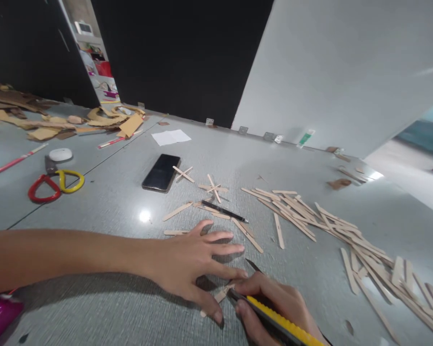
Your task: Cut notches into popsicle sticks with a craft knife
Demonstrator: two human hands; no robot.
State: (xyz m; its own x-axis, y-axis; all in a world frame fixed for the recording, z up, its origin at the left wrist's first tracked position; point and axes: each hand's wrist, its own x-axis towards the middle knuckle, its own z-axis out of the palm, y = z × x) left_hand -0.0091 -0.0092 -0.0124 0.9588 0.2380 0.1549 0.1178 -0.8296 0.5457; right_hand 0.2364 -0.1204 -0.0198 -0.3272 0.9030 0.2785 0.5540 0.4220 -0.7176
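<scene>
My left hand (191,254) lies over the grey tabletop with its fingers spread. Its thumb and index finger are on either side of a wooden craft stick (222,294), partly hidden. My right hand (279,302) grips a yellow and black box cutter (274,319), its front end at that stick. A dark pointed thing (252,265) pokes out beyond the right fingers; I cannot make out what it is. Beyond my left fingertips lie a black pen (225,211), loose craft sticks (247,235) and crossed sticks (213,188).
A long pile of craft sticks (332,230) spreads to the right. A phone (161,173), folded paper (171,137), scissors (71,181) and a white case (60,154) lie farther left. Cardboard scraps (46,125) cover the back left. A purple object (2,319) is at the lower left.
</scene>
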